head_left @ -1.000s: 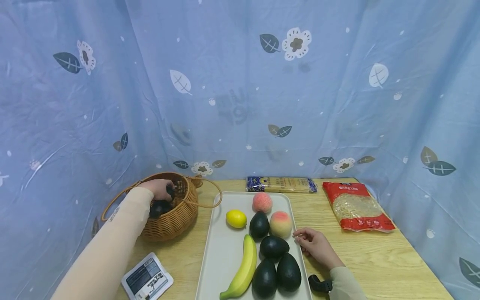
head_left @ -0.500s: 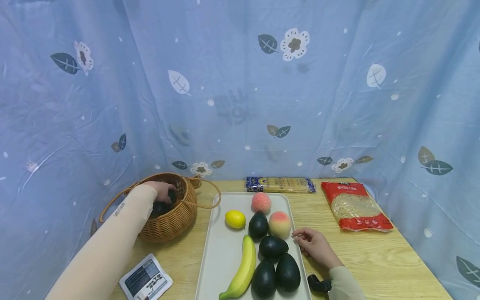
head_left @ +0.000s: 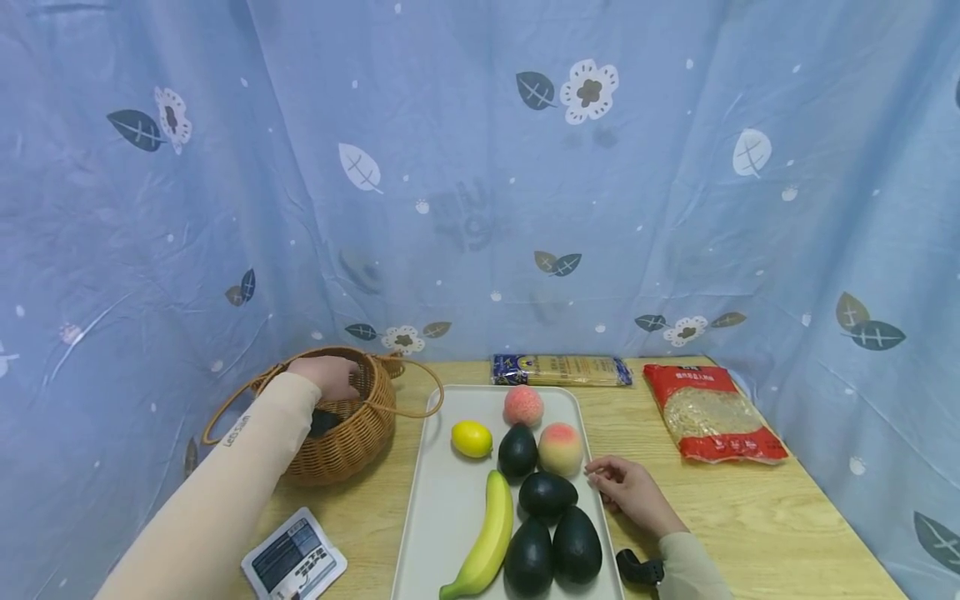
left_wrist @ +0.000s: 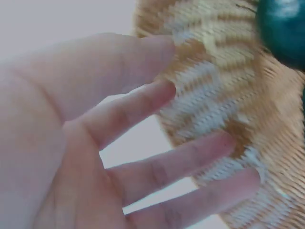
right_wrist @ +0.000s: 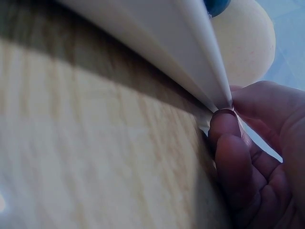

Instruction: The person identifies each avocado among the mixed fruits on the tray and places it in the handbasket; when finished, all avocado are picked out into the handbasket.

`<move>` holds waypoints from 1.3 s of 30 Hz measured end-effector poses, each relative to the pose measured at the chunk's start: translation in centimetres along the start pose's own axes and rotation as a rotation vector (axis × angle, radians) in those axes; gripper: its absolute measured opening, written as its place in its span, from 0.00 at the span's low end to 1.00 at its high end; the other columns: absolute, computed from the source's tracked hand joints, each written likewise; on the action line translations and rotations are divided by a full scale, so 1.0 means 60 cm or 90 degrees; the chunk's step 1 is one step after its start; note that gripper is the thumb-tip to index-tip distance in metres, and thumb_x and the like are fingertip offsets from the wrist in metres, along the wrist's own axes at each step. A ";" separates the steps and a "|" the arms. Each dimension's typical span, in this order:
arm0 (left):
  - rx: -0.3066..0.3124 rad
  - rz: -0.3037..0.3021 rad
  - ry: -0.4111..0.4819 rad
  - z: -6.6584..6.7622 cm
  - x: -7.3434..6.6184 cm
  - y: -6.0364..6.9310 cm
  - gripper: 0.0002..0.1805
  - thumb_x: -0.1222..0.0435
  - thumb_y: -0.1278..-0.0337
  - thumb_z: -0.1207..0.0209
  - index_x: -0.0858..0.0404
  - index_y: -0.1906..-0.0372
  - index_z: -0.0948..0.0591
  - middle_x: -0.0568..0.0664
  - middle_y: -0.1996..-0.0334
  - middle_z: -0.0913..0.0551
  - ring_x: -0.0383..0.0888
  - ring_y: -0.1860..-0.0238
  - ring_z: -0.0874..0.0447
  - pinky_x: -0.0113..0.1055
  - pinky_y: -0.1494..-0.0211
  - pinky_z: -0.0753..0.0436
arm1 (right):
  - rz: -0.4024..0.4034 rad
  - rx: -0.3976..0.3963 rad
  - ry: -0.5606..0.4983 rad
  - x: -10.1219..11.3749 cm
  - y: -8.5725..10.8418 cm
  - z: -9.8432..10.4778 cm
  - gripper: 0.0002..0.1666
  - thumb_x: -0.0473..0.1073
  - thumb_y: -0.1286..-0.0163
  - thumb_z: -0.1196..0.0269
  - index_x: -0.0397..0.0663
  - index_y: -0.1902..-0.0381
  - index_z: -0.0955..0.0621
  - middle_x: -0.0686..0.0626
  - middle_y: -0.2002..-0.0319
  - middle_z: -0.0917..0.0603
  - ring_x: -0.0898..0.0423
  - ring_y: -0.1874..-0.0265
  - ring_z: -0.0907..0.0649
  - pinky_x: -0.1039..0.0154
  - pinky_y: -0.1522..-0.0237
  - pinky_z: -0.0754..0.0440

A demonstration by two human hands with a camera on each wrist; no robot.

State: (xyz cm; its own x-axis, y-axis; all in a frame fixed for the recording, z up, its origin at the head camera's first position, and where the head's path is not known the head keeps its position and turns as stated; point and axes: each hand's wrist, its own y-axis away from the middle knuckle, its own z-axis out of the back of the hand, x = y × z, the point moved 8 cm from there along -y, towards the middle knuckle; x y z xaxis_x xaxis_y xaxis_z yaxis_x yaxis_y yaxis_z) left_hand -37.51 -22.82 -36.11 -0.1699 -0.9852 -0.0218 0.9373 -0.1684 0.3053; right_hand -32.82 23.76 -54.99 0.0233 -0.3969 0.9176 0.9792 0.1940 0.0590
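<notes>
My left hand (head_left: 327, 377) is over the mouth of the wicker basket (head_left: 348, 450), holding nothing; a dark avocado (head_left: 324, 422) lies inside, below the wrist. In the left wrist view the fingers of this hand (left_wrist: 128, 143) are spread beside the blurred wickerwork (left_wrist: 228, 76), apart from a dark green avocado (left_wrist: 286, 31) at the upper right. My right hand (head_left: 636, 496) is at the right edge of the white tray (head_left: 442, 508). Seen from the right wrist, thumb and fingers of that hand (right_wrist: 262, 148) pinch the tray's rim (right_wrist: 200, 52).
On the tray are a lemon (head_left: 472, 438), a banana (head_left: 487, 537), two peaches (head_left: 561, 449) and several avocados (head_left: 577, 545). Behind it lies a noodle packet (head_left: 562, 370), at right a red bag (head_left: 716, 414). A white-framed device (head_left: 294, 556) lies below the basket.
My left hand has let go of the dark avocado, which now lies in the basket, and has shifted slightly right. The right hand has stayed at the tray's edge.
</notes>
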 end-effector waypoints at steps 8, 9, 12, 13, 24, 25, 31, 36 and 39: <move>-0.167 -0.052 -0.035 0.057 -0.121 0.030 0.27 0.54 0.31 0.34 0.56 0.31 0.20 0.52 0.53 0.10 0.46 0.69 0.17 0.43 0.72 0.22 | 0.010 0.008 -0.006 0.004 0.000 -0.001 0.09 0.34 0.24 0.36 0.35 0.49 0.16 0.49 0.71 0.21 0.56 0.77 0.22 0.64 0.75 0.20; -0.181 -0.068 -0.032 0.059 -0.139 0.033 0.26 0.54 0.31 0.34 0.55 0.32 0.20 0.51 0.50 0.11 0.46 0.67 0.15 0.42 0.72 0.22 | 0.013 0.007 -0.006 0.005 0.000 -0.002 0.09 0.34 0.24 0.36 0.35 0.49 0.16 0.49 0.71 0.21 0.56 0.77 0.22 0.64 0.75 0.21; -0.203 -0.129 -0.004 0.054 -0.195 0.035 0.27 0.54 0.31 0.33 0.52 0.30 0.20 0.53 0.40 0.15 0.49 0.58 0.12 0.43 0.67 0.17 | 0.032 0.006 -0.006 0.010 -0.003 -0.002 0.09 0.34 0.24 0.35 0.34 0.50 0.16 0.48 0.71 0.21 0.57 0.77 0.23 0.65 0.76 0.21; -0.202 -0.149 0.005 0.049 -0.212 0.035 0.27 0.53 0.31 0.33 0.51 0.30 0.21 0.53 0.37 0.17 0.51 0.53 0.12 0.44 0.62 0.15 | 0.037 0.007 -0.007 0.011 -0.003 -0.003 0.09 0.33 0.25 0.35 0.34 0.50 0.16 0.48 0.71 0.21 0.57 0.77 0.23 0.65 0.76 0.21; -0.178 -0.311 0.045 -0.040 -0.367 -0.002 0.29 0.53 0.31 0.32 0.50 0.28 0.22 0.56 0.33 0.21 0.55 0.41 0.15 0.51 0.42 0.17 | 0.018 0.000 -0.006 0.001 -0.002 -0.002 0.08 0.33 0.24 0.36 0.36 0.50 0.16 0.49 0.72 0.22 0.56 0.78 0.23 0.65 0.76 0.21; -0.176 -0.313 0.030 -0.052 -0.376 -0.006 0.29 0.52 0.31 0.31 0.49 0.28 0.22 0.56 0.32 0.22 0.55 0.42 0.15 0.51 0.43 0.17 | 0.019 -0.001 -0.005 0.000 -0.002 -0.002 0.08 0.33 0.24 0.36 0.36 0.51 0.16 0.49 0.72 0.22 0.56 0.78 0.23 0.65 0.76 0.21; -0.176 -0.304 -0.054 -0.112 -0.408 -0.030 0.28 0.49 0.34 0.30 0.40 0.30 0.21 0.49 0.40 0.19 0.49 0.52 0.14 0.47 0.49 0.16 | 0.027 0.006 -0.005 0.003 -0.002 -0.008 0.08 0.33 0.24 0.36 0.35 0.50 0.16 0.50 0.71 0.21 0.57 0.77 0.22 0.65 0.75 0.21; -0.168 -0.293 -0.079 -0.142 -0.423 -0.047 0.29 0.45 0.38 0.29 0.38 0.32 0.20 0.48 0.45 0.19 0.46 0.62 0.16 0.43 0.54 0.17 | 0.022 0.006 -0.004 0.002 -0.001 -0.006 0.08 0.33 0.24 0.36 0.35 0.50 0.16 0.50 0.72 0.21 0.57 0.77 0.22 0.65 0.75 0.21; -0.163 -0.283 -0.075 -0.150 -0.428 -0.056 0.28 0.45 0.38 0.29 0.39 0.34 0.20 0.49 0.44 0.21 0.46 0.63 0.17 0.43 0.56 0.18 | 0.021 0.000 0.005 0.002 -0.002 -0.001 0.08 0.33 0.24 0.36 0.36 0.50 0.16 0.50 0.71 0.21 0.57 0.77 0.22 0.65 0.75 0.21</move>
State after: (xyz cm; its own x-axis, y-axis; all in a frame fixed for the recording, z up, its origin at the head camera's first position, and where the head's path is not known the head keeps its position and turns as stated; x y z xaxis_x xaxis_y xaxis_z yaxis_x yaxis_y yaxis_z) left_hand -33.55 2.76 -45.13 -0.5871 -0.8094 0.0149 0.8090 -0.5859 0.0478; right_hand -32.90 23.64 -54.92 0.0565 -0.3974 0.9159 0.9781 0.2062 0.0291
